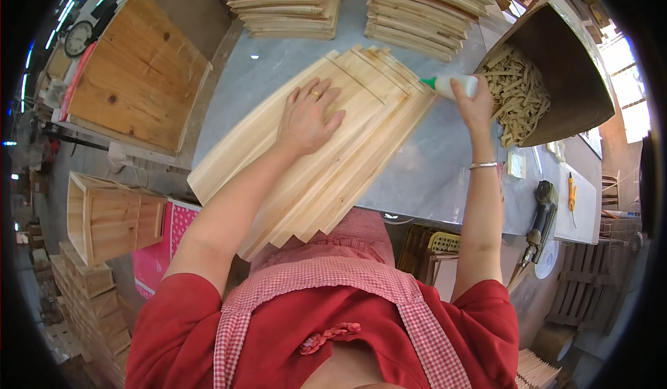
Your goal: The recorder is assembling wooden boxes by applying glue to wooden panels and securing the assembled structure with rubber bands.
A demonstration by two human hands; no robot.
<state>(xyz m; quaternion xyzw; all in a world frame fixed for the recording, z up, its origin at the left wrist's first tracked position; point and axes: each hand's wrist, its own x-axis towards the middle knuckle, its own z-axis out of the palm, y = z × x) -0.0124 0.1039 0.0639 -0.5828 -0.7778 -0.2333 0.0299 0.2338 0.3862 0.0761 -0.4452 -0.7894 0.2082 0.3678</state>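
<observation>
A fanned stack of pale wooden boards [299, 173] with cut grooves near the far end lies on the grey table [417, 187] before me, its near ends jutting past the table edge. My left hand [310, 118] rests on the top board, fingers apart. In my right hand [476, 104] is a white squeeze bottle [449, 86] with a green nozzle. It is tipped sideways, and the nozzle points left at the far right corner of the boards; whether its tip touches the wood I cannot tell.
Two stacks of boards, one left [285, 6] and one right [424, 13], stand at the far side. An open carton [580, 76] of thin wooden strips lies on its side at right. Near it are a power tool [540, 215] and a yellow-handled tool [572, 193]. A wooden box [111, 219] stands left.
</observation>
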